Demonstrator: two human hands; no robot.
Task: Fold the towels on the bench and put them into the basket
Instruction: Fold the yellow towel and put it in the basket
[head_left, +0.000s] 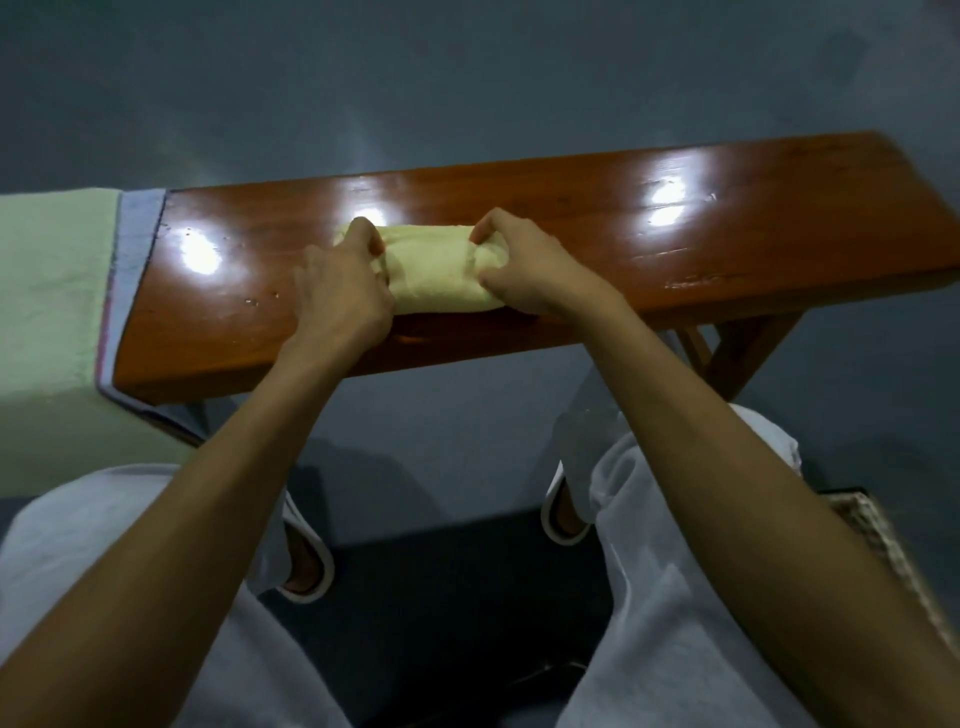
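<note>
Head view: my left grip (343, 291) and right grip (524, 270) each pinch one end of yellow towel (436, 265), a folded compact bundle lying mid-counter (675, 234). Both ends held so folds don't spring open on lift, I judge. Green towel (52, 291) drapes over counter's left end, unfolded. Probable basket (883, 545), only woven corner showing, sits low at my right, well apart.

Bare bench top (727, 223) lies open right of the yellow towel (436, 270); leftward, a green towel (52, 291) drapes over the end, blocking it.
</note>
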